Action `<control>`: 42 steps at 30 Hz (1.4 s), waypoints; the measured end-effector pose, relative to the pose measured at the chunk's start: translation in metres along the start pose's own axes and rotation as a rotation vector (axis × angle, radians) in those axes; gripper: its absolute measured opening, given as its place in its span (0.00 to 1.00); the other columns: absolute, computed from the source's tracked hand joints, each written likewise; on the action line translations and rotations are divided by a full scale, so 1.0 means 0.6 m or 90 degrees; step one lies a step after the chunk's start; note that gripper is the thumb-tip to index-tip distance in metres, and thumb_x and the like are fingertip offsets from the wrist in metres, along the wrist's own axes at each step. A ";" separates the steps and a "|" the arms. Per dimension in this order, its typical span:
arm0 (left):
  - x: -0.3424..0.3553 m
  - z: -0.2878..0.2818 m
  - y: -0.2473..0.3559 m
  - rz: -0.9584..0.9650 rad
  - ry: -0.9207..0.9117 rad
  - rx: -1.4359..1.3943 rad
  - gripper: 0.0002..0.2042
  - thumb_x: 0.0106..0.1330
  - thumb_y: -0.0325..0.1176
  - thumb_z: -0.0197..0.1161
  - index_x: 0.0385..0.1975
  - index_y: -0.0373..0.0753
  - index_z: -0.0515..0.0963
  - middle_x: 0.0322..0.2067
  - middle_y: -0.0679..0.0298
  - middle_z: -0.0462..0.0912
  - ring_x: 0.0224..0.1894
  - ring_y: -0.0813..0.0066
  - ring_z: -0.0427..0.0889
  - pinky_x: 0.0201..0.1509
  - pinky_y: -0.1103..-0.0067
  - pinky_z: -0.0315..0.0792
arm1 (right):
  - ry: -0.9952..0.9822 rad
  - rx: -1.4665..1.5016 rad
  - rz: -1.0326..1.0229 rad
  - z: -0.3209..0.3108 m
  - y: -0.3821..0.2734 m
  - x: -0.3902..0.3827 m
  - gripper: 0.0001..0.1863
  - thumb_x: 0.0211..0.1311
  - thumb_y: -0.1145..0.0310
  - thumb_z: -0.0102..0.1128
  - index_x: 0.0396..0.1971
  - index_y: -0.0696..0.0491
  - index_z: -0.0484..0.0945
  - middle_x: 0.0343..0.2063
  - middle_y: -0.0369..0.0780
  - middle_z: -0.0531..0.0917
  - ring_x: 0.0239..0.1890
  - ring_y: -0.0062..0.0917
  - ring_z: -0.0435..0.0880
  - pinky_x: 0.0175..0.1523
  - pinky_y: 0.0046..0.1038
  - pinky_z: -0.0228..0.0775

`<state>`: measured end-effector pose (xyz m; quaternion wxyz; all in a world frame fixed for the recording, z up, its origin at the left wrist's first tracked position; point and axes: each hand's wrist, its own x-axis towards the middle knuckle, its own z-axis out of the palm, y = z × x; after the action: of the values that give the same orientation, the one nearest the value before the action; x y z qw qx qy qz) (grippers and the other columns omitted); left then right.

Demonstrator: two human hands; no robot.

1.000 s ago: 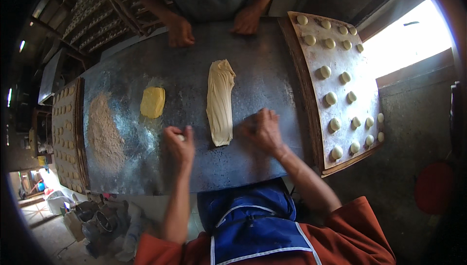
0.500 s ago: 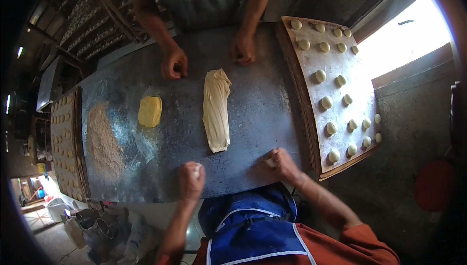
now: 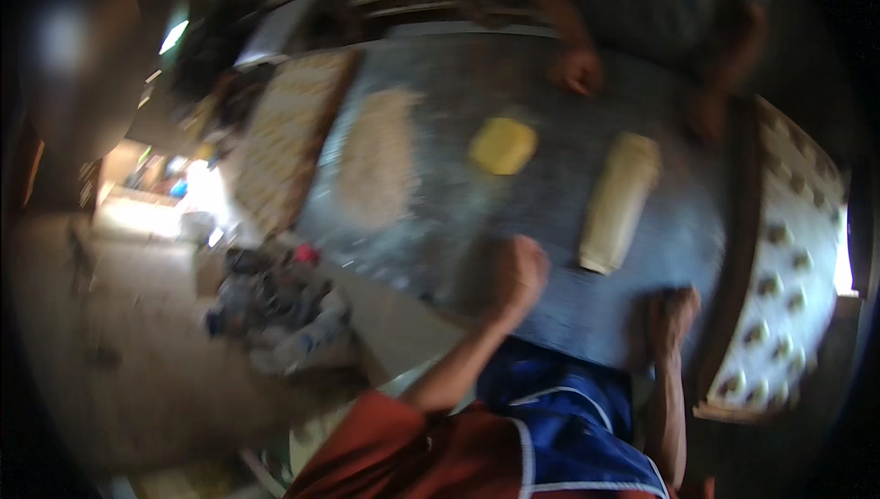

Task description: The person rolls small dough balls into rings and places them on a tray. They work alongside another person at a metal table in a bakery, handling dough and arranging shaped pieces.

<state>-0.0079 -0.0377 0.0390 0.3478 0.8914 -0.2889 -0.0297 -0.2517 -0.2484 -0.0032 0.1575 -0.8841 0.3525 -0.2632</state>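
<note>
The picture is smeared by motion. My left hand (image 3: 522, 272) is curled into a fist on the dark work table (image 3: 449, 252), left of the long dough roll (image 3: 619, 204). Near the table's front edge, my right hand (image 3: 676, 311) is closed too, resting on the surface to the right of the roll's near end. A pale piece of dough showed in each fist half a second ago; the fingers and the blur hide both pieces now. The pale roll lies between my hands and a co-worker's. Farther left sits a yellow slab (image 3: 504, 145) of soft, fat-like stuff.
A heap of pale flour-like powder (image 3: 378, 160) covers the table's left part. A tray of dough balls (image 3: 797, 252) stands at the right, another full tray (image 3: 284, 123) at the left. Across the table are a co-worker's hands (image 3: 579, 70). Clutter (image 3: 284, 307) lies on the left.
The view has swung left, so the table and everything on it appear farther right and tilted. Both my hands stay closed on the table. The dough roll remains lying there.
</note>
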 end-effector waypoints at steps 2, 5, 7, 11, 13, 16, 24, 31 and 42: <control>-0.013 -0.011 -0.046 0.189 -0.031 -0.013 0.08 0.61 0.30 0.66 0.37 0.37 0.77 0.41 0.53 0.78 0.45 0.53 0.78 0.52 0.65 0.73 | -0.065 0.051 -0.032 -0.008 0.016 -0.086 0.08 0.58 0.75 0.58 0.37 0.59 0.74 0.36 0.51 0.76 0.42 0.50 0.75 0.50 0.48 0.66; 0.004 -0.074 -0.059 0.332 -0.218 0.086 0.13 0.58 0.28 0.66 0.43 0.37 0.77 0.46 0.52 0.76 0.50 0.54 0.76 0.58 0.64 0.71 | -0.087 0.103 0.026 -0.046 0.085 -0.119 0.06 0.60 0.77 0.57 0.37 0.57 0.74 0.35 0.50 0.75 0.42 0.49 0.74 0.47 0.46 0.66; 0.022 -0.091 -0.095 0.394 -0.355 0.153 0.15 0.56 0.26 0.65 0.45 0.37 0.78 0.51 0.51 0.76 0.56 0.52 0.74 0.63 0.63 0.70 | -0.090 -0.006 0.012 -0.066 0.065 -0.053 0.06 0.60 0.77 0.58 0.36 0.57 0.75 0.35 0.50 0.75 0.42 0.49 0.74 0.47 0.47 0.65; 0.108 -0.048 0.066 0.614 -0.526 0.191 0.17 0.53 0.25 0.66 0.46 0.33 0.79 0.58 0.46 0.73 0.65 0.46 0.71 0.71 0.62 0.67 | -0.303 -0.092 -0.078 -0.155 0.061 -0.072 0.12 0.56 0.74 0.59 0.41 0.55 0.79 0.43 0.48 0.78 0.50 0.43 0.75 0.50 0.43 0.70; 0.129 0.000 0.243 0.645 -0.498 0.107 0.17 0.49 0.22 0.69 0.41 0.37 0.83 0.52 0.50 0.75 0.59 0.51 0.76 0.63 0.62 0.75 | -0.312 0.046 -0.040 -0.197 0.077 -0.061 0.11 0.57 0.75 0.58 0.40 0.56 0.79 0.43 0.48 0.78 0.50 0.43 0.76 0.56 0.42 0.73; 0.129 0.079 0.485 0.671 -0.389 -0.148 0.21 0.46 0.15 0.69 0.41 0.42 0.84 0.44 0.60 0.77 0.48 0.60 0.80 0.53 0.68 0.79 | -0.252 0.263 0.004 -0.265 0.103 -0.032 0.12 0.59 0.73 0.64 0.43 0.58 0.79 0.40 0.49 0.78 0.46 0.45 0.80 0.50 0.42 0.77; 0.080 0.525 0.936 0.694 -0.572 -0.367 0.37 0.55 0.16 0.59 0.70 0.38 0.62 0.52 0.54 0.82 0.53 0.58 0.83 0.57 0.71 0.78 | 0.498 0.184 0.101 -0.573 0.285 0.112 0.32 0.58 0.80 0.69 0.64 0.58 0.70 0.52 0.44 0.82 0.51 0.26 0.84 0.54 0.30 0.78; 0.002 0.503 0.816 0.715 -0.324 -0.269 0.39 0.56 0.19 0.55 0.73 0.34 0.56 0.65 0.50 0.73 0.69 0.48 0.68 0.77 0.57 0.53 | 0.219 -0.050 0.244 -0.477 0.424 0.052 0.56 0.48 0.71 0.79 0.75 0.59 0.52 0.69 0.53 0.68 0.72 0.48 0.65 0.74 0.44 0.55; 0.008 0.141 0.159 0.062 0.045 0.013 0.33 0.50 0.27 0.79 0.59 0.35 0.73 0.57 0.49 0.73 0.59 0.50 0.74 0.63 0.62 0.70 | -0.187 0.592 0.170 -0.255 0.005 0.037 0.34 0.63 0.69 0.64 0.68 0.59 0.64 0.54 0.48 0.80 0.54 0.34 0.80 0.58 0.35 0.73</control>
<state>-0.0729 -0.1477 0.0365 0.3498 0.8804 -0.3195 0.0216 -0.3282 -0.2806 0.1275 0.6149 -0.6951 0.2824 -0.2429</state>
